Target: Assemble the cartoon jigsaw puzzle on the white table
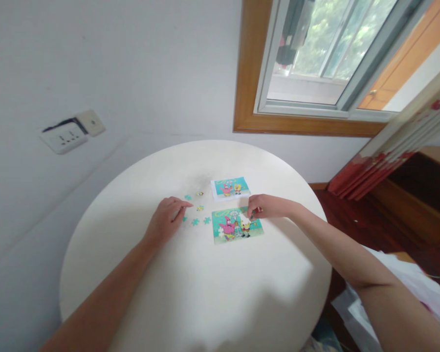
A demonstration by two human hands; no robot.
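A jigsaw puzzle [228,226] with pink and yellow cartoon characters lies mostly assembled on the white round table, with white gaps in its upper right and lower left. My right hand [260,206] is at its upper right edge, fingertips pinched on a small puzzle piece that they largely cover. My left hand [165,215] rests to the left, open, index finger stretched out among loose pieces. A yellow piece [200,209] lies just beyond that fingertip. Teal pieces [195,222] lie below it, one partly hidden by the hand. Behind the puzzle is a matching picture card [230,187].
The round table [190,303] stands by a white wall with a socket [66,137]. Above its far side is a wood-framed window [253,122]. A red and white curtain [366,171] hangs at the right, and white sheets or bags [407,283] lie beside the table.
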